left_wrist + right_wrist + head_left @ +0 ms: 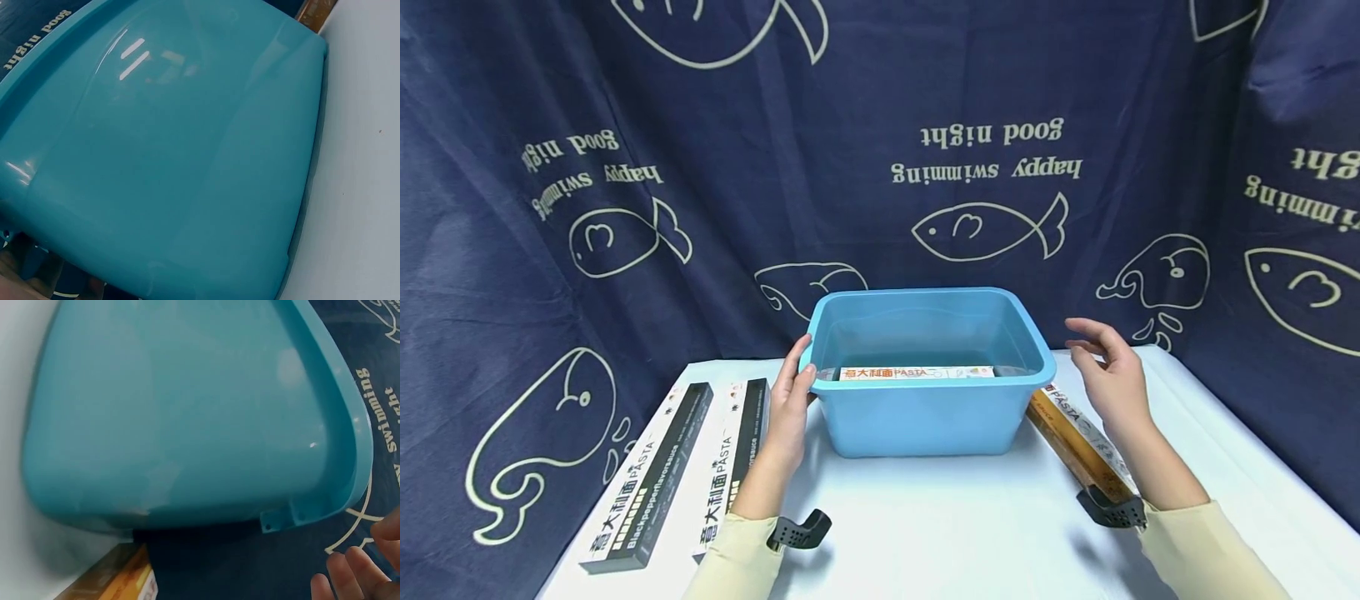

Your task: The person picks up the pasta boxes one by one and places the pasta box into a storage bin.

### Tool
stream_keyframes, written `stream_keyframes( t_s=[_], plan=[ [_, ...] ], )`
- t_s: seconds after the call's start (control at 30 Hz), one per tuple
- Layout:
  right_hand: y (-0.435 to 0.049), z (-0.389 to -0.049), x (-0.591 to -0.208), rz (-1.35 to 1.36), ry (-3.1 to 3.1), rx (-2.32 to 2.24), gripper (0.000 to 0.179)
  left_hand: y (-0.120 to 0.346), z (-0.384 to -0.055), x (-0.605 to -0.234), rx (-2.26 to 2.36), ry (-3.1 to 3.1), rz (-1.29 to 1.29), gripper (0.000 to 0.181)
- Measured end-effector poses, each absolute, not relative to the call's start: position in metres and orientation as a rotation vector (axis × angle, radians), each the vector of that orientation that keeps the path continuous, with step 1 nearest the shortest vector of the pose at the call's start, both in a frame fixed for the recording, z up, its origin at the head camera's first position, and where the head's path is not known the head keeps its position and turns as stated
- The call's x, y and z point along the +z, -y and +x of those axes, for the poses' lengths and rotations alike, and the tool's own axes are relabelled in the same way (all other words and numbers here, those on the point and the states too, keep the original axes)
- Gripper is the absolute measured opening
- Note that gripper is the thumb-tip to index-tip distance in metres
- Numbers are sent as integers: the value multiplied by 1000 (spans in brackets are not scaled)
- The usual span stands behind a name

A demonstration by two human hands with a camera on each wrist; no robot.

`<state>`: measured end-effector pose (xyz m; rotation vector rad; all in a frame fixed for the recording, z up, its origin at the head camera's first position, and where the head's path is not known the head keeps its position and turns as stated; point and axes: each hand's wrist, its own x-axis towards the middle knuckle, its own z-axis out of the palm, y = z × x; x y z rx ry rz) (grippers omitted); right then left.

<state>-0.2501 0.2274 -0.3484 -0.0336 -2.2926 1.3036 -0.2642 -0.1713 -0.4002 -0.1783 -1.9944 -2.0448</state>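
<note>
A light blue plastic bin (pixel 925 421) stands in the middle of the white table, with a pasta box (pixel 917 372) showing inside it. At the bin's left end, my left hand (pixel 787 406) holds the rim, thumb near the top edge. In the left wrist view the bin wall (pixel 187 144) fills most of the picture, and only part of the fingers shows at the lower left. My right hand (pixel 1112 383) is off the bin's right end, fingers loosely bent and holding nothing. Beneath it lies an orange pasta box (pixel 1071 433), partly covered by the bin and the forearm.
Two black and white pasta boxes (pixel 651 475) lie on the left of the table (pixel 917 525), the inner one partly behind the left arm. A dark blue curtain (pixel 850 167) with fish drawings hangs behind and at both sides.
</note>
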Motion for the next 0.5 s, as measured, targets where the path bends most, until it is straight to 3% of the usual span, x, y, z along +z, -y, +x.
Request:
stream_keyframes(
  t_s=[0.5],
  plan=[
    [-248,-232,-377,-10,2333,1209,42,171,-264,-399,-2049,1986,-183,47]
  ],
)
